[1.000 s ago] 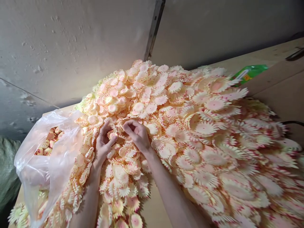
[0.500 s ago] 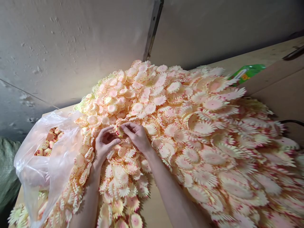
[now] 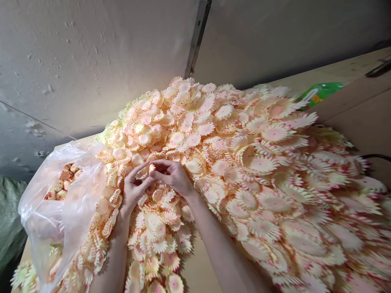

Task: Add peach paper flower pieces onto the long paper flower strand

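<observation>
Between my hands is a small pale petal disc (image 3: 152, 167) with red marks, folded or rolled and mostly covered by the fingertips. My right hand (image 3: 175, 179) pinches it between thumb and fingers. From the other side, the thumb and forefinger of my left hand (image 3: 133, 189) close around the same piece, their tips meeting my right fingers. Both hands are just above a large heap of fringed petal discs (image 3: 262, 165), cream to pink with red-tipped edges. A clear plastic bag (image 3: 77, 211) left of my left hand holds several small rolled pieces (image 3: 65, 179).
The heap spreads over a light wooden table (image 3: 200, 264), up against a grey wall (image 3: 100, 61). At the back right lie a green packet (image 3: 325, 91) and a brown cardboard box (image 3: 351, 110). A dark green sack (image 3: 10, 219) stands at the left edge.
My fingertips have come closer together around the petal disc, which now shows less. The right thumb has moved against the left fingers. The heap and bag look the same.
</observation>
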### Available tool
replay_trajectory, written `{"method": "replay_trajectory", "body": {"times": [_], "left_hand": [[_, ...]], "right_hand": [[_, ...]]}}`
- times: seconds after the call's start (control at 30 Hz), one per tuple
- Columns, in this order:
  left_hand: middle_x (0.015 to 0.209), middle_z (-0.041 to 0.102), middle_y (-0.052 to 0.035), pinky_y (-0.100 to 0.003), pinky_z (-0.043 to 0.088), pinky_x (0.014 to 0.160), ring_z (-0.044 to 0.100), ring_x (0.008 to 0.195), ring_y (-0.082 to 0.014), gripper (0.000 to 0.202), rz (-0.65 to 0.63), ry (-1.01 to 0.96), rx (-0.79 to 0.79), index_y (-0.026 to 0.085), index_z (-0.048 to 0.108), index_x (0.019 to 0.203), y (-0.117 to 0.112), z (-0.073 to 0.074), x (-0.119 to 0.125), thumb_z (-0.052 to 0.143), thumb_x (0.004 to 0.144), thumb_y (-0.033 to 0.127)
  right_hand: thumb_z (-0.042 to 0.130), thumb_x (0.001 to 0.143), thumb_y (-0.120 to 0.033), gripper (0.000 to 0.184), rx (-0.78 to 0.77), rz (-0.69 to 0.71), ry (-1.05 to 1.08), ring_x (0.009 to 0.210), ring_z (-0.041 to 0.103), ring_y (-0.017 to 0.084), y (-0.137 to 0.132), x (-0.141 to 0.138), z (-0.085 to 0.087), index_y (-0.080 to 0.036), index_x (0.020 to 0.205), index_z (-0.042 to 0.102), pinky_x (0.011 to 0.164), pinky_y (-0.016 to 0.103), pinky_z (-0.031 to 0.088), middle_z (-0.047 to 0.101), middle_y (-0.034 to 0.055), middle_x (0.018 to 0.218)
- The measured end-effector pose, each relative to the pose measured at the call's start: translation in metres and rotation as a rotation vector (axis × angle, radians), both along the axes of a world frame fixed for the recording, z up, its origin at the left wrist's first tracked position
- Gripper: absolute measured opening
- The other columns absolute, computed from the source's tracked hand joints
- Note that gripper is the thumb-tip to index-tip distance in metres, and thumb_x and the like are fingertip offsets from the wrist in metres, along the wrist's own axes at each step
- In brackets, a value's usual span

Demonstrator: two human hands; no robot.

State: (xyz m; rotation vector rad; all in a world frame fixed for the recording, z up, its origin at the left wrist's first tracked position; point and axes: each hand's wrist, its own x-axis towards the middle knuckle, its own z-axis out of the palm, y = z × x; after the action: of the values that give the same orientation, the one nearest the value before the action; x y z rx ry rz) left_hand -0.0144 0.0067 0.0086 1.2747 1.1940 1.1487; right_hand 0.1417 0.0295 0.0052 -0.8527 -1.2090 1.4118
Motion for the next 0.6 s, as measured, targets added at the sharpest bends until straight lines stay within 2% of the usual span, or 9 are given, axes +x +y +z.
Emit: {"method": "replay_trajectory", "body": {"times": [0.13, 0.2, 0.23, 0.3, 0.37, 0.47, 0.6], "left_hand": [[0.037, 0.048, 0.0103, -0.020, 0.037, 0.035, 0.040, 0.029, -0.0080, 0.092, -0.027, -0.048, -0.037, 0.019, 0.035, 0.149, -0.0021, 0.0075, 0.0019, 0.077, 0.072, 0.046], [0.037, 0.051, 0.0099, -0.020, 0.037, 0.034, 0.043, 0.028, -0.0093, 0.101, -0.039, -0.073, -0.045, 0.019, 0.022, 0.153, -0.0025, 0.0091, 0.0020, 0.076, 0.073, 0.047], [0.042, 0.057, 0.0080, -0.021, 0.040, 0.035, 0.047, 0.029, -0.0101, 0.104, -0.047, -0.091, -0.043, 0.020, 0.016, 0.154, -0.0025, 0.0091, 0.0019, 0.075, 0.074, 0.048], [0.064, 0.071, 0.0011, -0.022, 0.046, 0.040, 0.055, 0.036, -0.0104, 0.109, -0.053, -0.142, -0.012, 0.025, 0.007, 0.155, -0.0022, 0.0079, 0.0017, 0.076, 0.074, 0.046], [0.096, 0.075, -0.0061, -0.022, 0.051, 0.046, 0.059, 0.043, -0.0084, 0.114, -0.037, -0.192, 0.033, 0.033, -0.001, 0.154, -0.0013, 0.0063, 0.0017, 0.078, 0.073, 0.041], [0.127, 0.065, -0.0114, -0.020, 0.052, 0.049, 0.059, 0.047, -0.0042, 0.118, -0.004, -0.228, 0.082, 0.040, -0.004, 0.153, 0.0004, 0.0045, 0.0016, 0.081, 0.071, 0.031], [0.144, 0.051, -0.0146, -0.019, 0.051, 0.049, 0.055, 0.049, -0.0010, 0.111, -0.020, -0.242, 0.108, 0.043, 0.009, 0.152, 0.0019, 0.0027, 0.0010, 0.082, 0.069, 0.025]], "right_hand": [[0.073, 0.074, -0.051, 0.032, -0.048, -0.170, 0.113, 0.072, 0.063, 0.016, 0.0018, 0.0020, 0.0020, -0.020, 0.083, 0.067, 0.065, 0.027, 0.051, 0.070, 0.0033, 0.081], [0.068, 0.079, -0.050, 0.029, -0.049, -0.178, 0.149, 0.073, 0.063, 0.017, 0.0022, 0.0028, 0.0032, -0.021, 0.086, 0.066, 0.065, 0.027, 0.051, 0.071, 0.0038, 0.082], [0.068, 0.080, -0.049, 0.029, -0.047, -0.160, 0.156, 0.074, 0.064, 0.018, 0.0022, 0.0030, 0.0035, -0.022, 0.090, 0.065, 0.066, 0.028, 0.052, 0.071, 0.0038, 0.083], [0.068, 0.080, -0.048, 0.032, -0.046, -0.130, 0.147, 0.075, 0.065, 0.018, 0.0022, 0.0031, 0.0032, -0.023, 0.100, 0.064, 0.071, 0.030, 0.053, 0.072, 0.0034, 0.085], [0.068, 0.080, -0.049, 0.036, -0.041, -0.133, 0.112, 0.076, 0.065, 0.018, 0.0024, 0.0029, 0.0017, -0.023, 0.105, 0.065, 0.074, 0.031, 0.053, 0.072, 0.0032, 0.086], [0.069, 0.080, -0.048, 0.030, -0.018, -0.165, 0.070, 0.080, 0.065, 0.018, 0.0028, 0.0030, -0.0011, -0.022, 0.094, 0.071, 0.076, 0.029, 0.052, 0.071, 0.0032, 0.085], [0.069, 0.080, -0.047, 0.027, 0.003, -0.172, 0.047, 0.076, 0.064, 0.017, 0.0018, 0.0040, -0.0009, -0.020, 0.077, 0.073, 0.071, 0.027, 0.050, 0.070, 0.0023, 0.078]]}}
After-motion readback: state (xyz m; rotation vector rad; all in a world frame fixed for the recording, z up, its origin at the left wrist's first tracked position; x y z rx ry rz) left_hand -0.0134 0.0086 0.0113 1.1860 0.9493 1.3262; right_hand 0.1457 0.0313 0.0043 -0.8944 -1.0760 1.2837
